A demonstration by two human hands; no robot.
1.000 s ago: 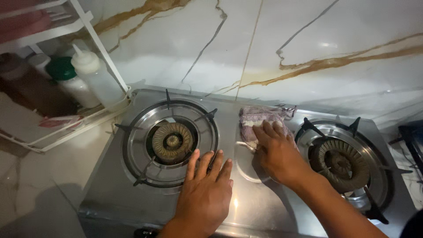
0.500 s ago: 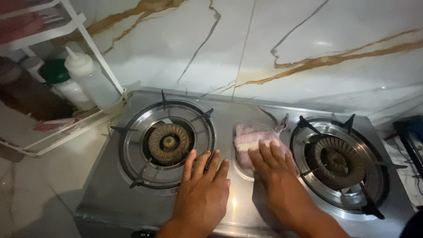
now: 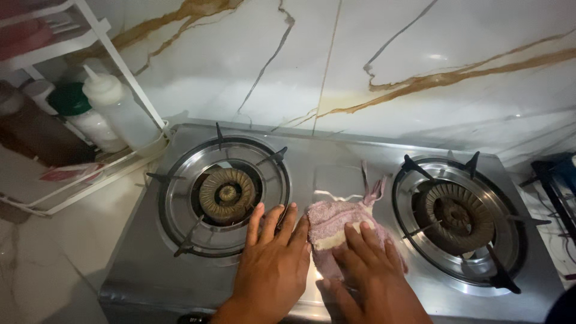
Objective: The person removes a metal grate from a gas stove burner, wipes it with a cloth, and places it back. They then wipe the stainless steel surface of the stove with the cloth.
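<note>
A two-burner steel gas stove (image 3: 336,168) fills the view. My right hand (image 3: 369,270) presses flat on a pinkish cloth (image 3: 333,222) lying on the stove's middle strip, between the left burner (image 3: 227,193) and the right burner (image 3: 456,216). My left hand (image 3: 273,264) rests flat with fingers spread on the steel beside the left burner's ring, its fingertips touching the cloth's left edge. The lower part of the cloth is hidden under my right hand.
A white wire rack (image 3: 114,72) stands at the left with a clear squeeze bottle (image 3: 117,108), a green-capped bottle (image 3: 81,114) and a dark bottle (image 3: 30,135). A marble-patterned wall (image 3: 360,60) rises behind the stove. A dark object (image 3: 558,180) sits at the far right.
My right hand has dragged the cloth from the far part of the middle strip toward the front edge. My left hand has stayed flat by the left burner.
</note>
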